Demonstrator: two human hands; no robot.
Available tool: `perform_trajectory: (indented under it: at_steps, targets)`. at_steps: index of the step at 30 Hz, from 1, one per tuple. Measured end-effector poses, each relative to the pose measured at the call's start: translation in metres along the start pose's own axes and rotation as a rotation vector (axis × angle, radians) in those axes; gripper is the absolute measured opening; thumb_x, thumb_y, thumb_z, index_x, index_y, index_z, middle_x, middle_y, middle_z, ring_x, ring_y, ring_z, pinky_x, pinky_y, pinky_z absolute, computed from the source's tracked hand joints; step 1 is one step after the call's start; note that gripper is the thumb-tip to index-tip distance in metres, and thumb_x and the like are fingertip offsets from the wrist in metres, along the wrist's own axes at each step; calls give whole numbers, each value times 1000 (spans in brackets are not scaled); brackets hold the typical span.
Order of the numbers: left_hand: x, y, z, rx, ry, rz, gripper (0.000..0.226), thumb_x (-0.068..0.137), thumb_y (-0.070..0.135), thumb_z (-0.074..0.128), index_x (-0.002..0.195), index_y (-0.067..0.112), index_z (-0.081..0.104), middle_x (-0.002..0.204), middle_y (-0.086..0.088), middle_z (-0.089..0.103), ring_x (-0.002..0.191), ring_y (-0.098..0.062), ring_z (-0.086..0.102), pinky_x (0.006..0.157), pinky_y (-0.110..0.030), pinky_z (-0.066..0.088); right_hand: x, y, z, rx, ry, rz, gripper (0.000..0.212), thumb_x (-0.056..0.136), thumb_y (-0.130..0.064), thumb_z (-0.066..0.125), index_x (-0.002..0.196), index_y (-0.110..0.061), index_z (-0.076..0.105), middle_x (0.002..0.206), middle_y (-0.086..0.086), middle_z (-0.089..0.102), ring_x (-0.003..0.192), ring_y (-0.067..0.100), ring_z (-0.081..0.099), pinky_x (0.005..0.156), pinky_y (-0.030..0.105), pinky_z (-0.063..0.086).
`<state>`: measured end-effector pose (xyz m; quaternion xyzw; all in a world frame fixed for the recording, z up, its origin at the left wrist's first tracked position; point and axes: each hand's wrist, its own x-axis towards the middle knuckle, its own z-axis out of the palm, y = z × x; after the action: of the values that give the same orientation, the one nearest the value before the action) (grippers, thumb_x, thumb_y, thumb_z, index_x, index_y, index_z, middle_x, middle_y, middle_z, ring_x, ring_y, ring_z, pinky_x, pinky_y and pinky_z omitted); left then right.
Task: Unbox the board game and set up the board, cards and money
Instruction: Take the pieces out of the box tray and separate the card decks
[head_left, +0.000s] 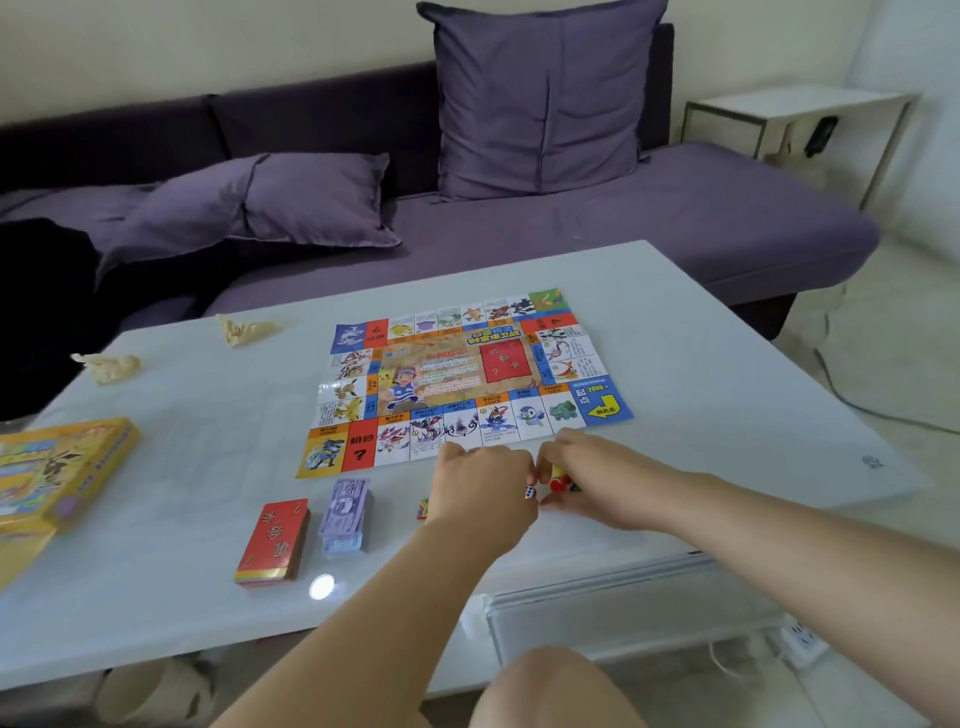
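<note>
While my left hand and right hand meet just beside the board | left fingers curl on a die, right fingers pinch tokens | risk: loose pieces slip, rolling off the counter | cards, money stacked nearby

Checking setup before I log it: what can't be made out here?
Head view:
Hidden: pieces, mostly covered by left hand and right hand, count unclear; object behind the left hand.
Cut off: box, by the left edge, also blurred.
Too small: board text.
</note>
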<state>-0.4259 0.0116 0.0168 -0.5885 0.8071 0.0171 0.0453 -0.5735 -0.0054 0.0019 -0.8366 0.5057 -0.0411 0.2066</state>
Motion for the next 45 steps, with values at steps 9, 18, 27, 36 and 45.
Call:
perform_trajectory:
  at_steps: [9,18,27,36,45]
  targets:
    - [3,4,-2,-20,-8,8,22,91,33,50,112,31,57,108,8,65,101,-16,59,95,-36,26,-8,2,-2,-30,35,-28,37,88,-41,61,118,-20,54,105,-5,41,93,19,56,82,32,46]
    - [-2,1,-4,-99,35,11,29,92,39,50,120,33,53,113,10,61,105,-14,58,98,-34,25,-14,11,7,-185,135,-79,52,88,-53,53,129,-21,50,121,-3,43,91,20,57,67,27,39]
    - [-2,-6,-12,-131,57,-16,30,94,41,48,122,32,52,115,10,61,105,-13,57,100,-33,25,-12,11,6,-206,145,-103,62,85,-60,50,135,-23,45,131,-6,39,93,16,57,69,21,35]
    - [-14,-17,-32,-174,128,-70,27,95,37,46,120,32,55,117,13,61,106,-11,57,102,-32,25,-18,-12,-30,-213,268,-107,58,88,-61,43,133,-23,48,131,-10,40,100,14,56,74,26,42]
    - [-79,-84,-37,-265,231,-282,24,95,32,46,116,31,58,115,13,62,102,-12,58,96,-28,37,5,-94,-22,-50,266,-213,20,96,-31,48,101,-20,65,101,-6,63,93,13,57,77,33,47]
